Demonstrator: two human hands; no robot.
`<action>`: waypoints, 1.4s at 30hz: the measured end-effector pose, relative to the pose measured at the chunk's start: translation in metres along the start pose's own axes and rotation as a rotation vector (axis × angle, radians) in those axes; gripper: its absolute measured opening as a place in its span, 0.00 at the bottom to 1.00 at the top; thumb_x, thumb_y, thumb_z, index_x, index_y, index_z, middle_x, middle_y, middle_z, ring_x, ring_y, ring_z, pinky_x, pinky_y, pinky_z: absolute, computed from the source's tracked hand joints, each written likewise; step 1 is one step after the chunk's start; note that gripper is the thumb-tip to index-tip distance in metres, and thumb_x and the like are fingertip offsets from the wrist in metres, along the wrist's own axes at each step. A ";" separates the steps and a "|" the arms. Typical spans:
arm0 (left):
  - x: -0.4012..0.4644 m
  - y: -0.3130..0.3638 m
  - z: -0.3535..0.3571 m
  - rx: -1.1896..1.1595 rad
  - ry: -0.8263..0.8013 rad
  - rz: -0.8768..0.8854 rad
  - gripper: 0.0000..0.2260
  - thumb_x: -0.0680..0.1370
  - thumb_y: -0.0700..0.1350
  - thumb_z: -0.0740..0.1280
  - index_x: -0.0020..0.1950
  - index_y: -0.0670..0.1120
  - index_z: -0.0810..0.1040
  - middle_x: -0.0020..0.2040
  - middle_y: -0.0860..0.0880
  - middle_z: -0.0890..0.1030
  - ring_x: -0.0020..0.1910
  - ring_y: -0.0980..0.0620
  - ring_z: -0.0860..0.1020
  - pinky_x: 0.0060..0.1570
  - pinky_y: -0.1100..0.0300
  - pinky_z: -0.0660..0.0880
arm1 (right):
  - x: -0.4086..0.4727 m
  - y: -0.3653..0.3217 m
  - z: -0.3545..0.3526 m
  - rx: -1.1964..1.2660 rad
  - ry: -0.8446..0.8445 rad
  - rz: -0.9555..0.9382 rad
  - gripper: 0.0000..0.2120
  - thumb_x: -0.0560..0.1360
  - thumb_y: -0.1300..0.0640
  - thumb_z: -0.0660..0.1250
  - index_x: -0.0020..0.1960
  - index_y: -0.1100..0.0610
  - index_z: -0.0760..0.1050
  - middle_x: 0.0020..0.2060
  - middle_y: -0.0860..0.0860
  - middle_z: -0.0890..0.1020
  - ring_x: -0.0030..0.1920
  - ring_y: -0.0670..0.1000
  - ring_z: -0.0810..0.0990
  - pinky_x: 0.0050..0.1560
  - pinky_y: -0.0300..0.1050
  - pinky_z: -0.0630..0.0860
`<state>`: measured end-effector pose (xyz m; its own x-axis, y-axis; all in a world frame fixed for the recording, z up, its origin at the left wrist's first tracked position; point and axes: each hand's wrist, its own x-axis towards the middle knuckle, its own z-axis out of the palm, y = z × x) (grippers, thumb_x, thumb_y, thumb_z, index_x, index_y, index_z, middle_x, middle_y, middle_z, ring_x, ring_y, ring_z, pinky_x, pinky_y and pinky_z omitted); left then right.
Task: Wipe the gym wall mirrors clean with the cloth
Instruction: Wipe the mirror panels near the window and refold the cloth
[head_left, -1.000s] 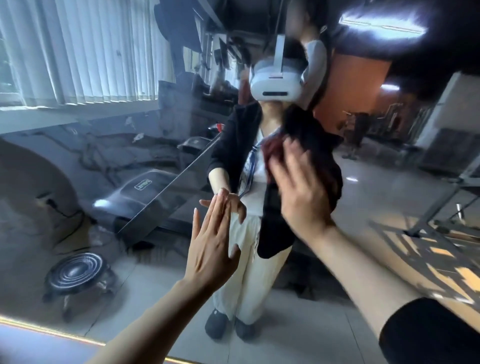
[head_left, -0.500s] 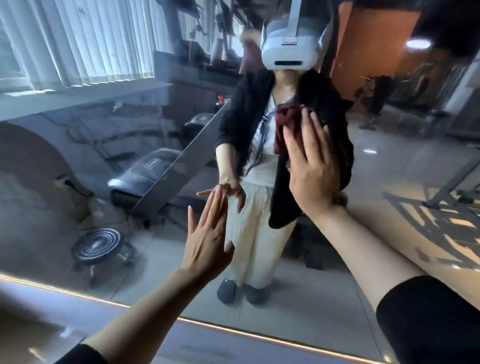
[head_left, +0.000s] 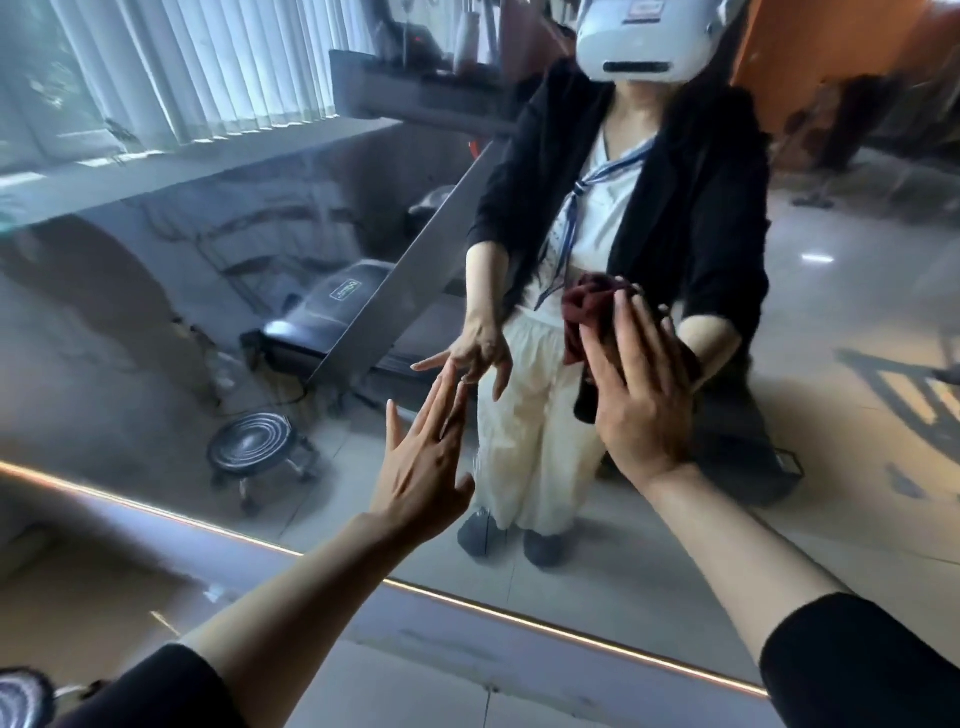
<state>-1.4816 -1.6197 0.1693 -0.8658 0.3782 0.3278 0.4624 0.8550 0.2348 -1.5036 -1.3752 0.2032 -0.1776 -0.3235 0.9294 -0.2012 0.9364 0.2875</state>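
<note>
Fingers (head_left: 631, 332) of the right hand (head_left: 644, 395) are straight and close together, and they press flat on one dark red cloth (head_left: 584, 312), which lies against the mirror (head_left: 156, 338) at the height of the reflected waist. Part of the cloth hangs down below the palm. Fingers (head_left: 441, 395) of the left hand (head_left: 421, 457) are also straight, a little spread, with the tips touching the glass; this hand holds nothing. Two hands are in view and one cloth.

One large mirror panel fills nearly all the view. Its lower edge (head_left: 519, 618) is a thin bright line that runs from the left side down to the right, below both forearms, and under it there is a strip of wall and the tiled floor (head_left: 415, 696). To the left of the left hand the glass is free and wide, with grey smears on it. In the reflection stand one treadmill (head_left: 337, 312), one round stool on wheels (head_left: 254, 452) and vertical blinds (head_left: 208, 67) at a window. To the right of the cloth more open glass continues until the border of the view.
</note>
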 end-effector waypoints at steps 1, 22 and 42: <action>0.000 -0.001 0.001 0.003 0.001 0.005 0.48 0.75 0.47 0.69 0.77 0.48 0.32 0.78 0.52 0.29 0.81 0.51 0.41 0.75 0.34 0.39 | -0.024 -0.011 0.005 0.005 -0.083 -0.092 0.19 0.83 0.68 0.57 0.73 0.60 0.71 0.74 0.62 0.67 0.73 0.61 0.68 0.77 0.58 0.61; 0.023 -0.117 -0.028 -0.132 0.431 0.183 0.45 0.65 0.40 0.68 0.81 0.45 0.53 0.80 0.45 0.58 0.80 0.48 0.55 0.76 0.36 0.53 | -0.055 -0.123 0.057 -0.024 -0.540 -0.547 0.22 0.77 0.65 0.59 0.69 0.58 0.77 0.71 0.53 0.73 0.71 0.52 0.71 0.81 0.50 0.44; 0.050 -0.239 -0.075 0.036 0.396 0.568 0.42 0.67 0.38 0.72 0.79 0.37 0.60 0.81 0.43 0.56 0.80 0.47 0.56 0.75 0.33 0.50 | 0.099 -0.216 0.104 -0.131 0.041 0.463 0.18 0.87 0.58 0.51 0.74 0.63 0.66 0.76 0.67 0.61 0.73 0.64 0.64 0.77 0.46 0.59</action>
<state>-1.6213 -1.8316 0.1987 -0.3532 0.6183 0.7021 0.8104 0.5771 -0.1006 -1.5775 -1.6237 0.2094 -0.1809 0.1347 0.9742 0.0134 0.9908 -0.1345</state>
